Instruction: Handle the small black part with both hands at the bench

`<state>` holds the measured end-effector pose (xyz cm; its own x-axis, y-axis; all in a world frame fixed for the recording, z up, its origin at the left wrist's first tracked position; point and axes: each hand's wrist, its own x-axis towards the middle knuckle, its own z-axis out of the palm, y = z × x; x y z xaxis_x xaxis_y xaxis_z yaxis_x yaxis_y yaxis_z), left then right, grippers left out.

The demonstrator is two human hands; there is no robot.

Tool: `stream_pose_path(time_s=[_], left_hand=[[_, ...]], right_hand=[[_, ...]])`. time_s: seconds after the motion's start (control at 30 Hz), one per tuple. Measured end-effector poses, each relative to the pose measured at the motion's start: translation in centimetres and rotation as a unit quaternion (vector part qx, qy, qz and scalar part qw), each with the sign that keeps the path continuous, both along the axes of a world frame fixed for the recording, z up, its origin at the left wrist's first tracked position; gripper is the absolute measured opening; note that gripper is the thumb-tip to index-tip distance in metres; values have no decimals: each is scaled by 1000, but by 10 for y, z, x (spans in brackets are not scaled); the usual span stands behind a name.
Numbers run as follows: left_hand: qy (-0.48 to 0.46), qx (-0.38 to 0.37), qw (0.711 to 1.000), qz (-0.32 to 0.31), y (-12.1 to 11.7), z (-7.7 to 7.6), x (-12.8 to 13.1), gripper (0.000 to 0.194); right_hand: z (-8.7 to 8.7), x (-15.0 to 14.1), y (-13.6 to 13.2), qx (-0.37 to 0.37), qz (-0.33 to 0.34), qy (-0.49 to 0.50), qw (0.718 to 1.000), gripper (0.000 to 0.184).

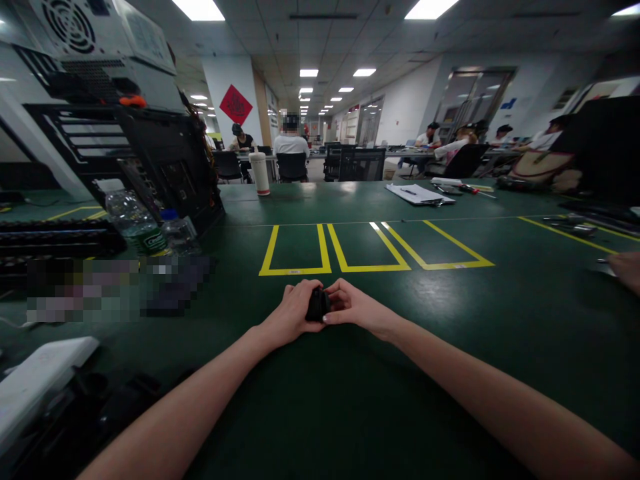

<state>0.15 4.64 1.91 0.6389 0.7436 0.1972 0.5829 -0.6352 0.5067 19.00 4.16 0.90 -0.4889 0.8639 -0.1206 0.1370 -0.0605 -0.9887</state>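
Observation:
Between my two hands is a small black rounded object, held just above or on the green table; I cannot make out its kind. My left hand wraps it from the left, thumb below and fingers over the top. From the right, the curled fingers and thumb of my right hand grip its side. The fingers cover much of the object. Just beyond my hands, yellow tape marks several outlined areas on the tabletop.
At left stand an opened black computer case, a clear plastic bottle and a white box-like thing. A white cup and a clipboard lie farther back. Another person's hand reaches in at right.

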Motion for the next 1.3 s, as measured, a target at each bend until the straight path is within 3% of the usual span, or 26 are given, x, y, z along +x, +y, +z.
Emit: stream_pose_path(time_s=[0.13, 0.43, 0.83, 1.13, 1.3], left_hand=[[-5, 8, 1000, -2, -1, 1, 0, 51], [2, 30, 1000, -8, 1, -1, 1, 52], [-31, 95, 995, 4, 0, -17, 4, 56], [-22, 86, 996, -14, -1, -11, 3, 54], [-18, 66, 998, -12, -3, -6, 2, 52]], right_hand=[[-2, 3, 4, -17, -29, 16, 999, 37], [-7, -3, 5, 12, -25, 0, 1000, 38], [-2, -2, 2, -39, -22, 36, 998, 31], [-3, -7, -4, 16, -45, 28, 998, 30], [-3, -6, -7, -13, -35, 55, 998, 24]])
